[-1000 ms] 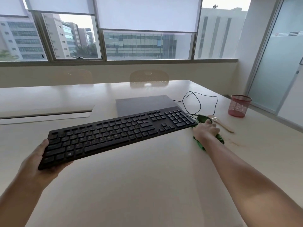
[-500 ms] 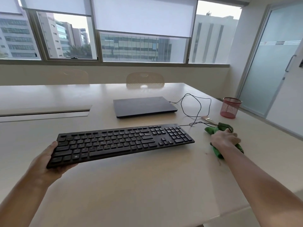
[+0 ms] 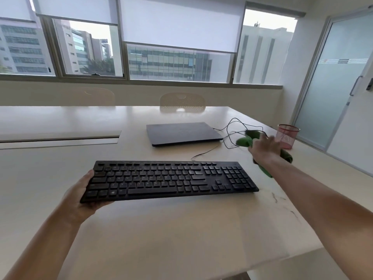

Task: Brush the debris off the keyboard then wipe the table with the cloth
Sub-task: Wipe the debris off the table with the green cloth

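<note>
Daylight is coming through a row of windows (image 3: 161,63) whose white roller blinds (image 3: 179,25) are hanging partly lowered, with office buildings (image 3: 169,63) showing outside. Two pale chairs (image 3: 182,103) are standing at the far edge, and a frosted glass door (image 3: 335,81) is closing the right wall.

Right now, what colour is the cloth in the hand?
Green. The cloth in the right hand shows in the head view.

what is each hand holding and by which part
The left hand grips the black keyboard by its left end; the right hand holds the green cloth bunched around its middle.
</note>
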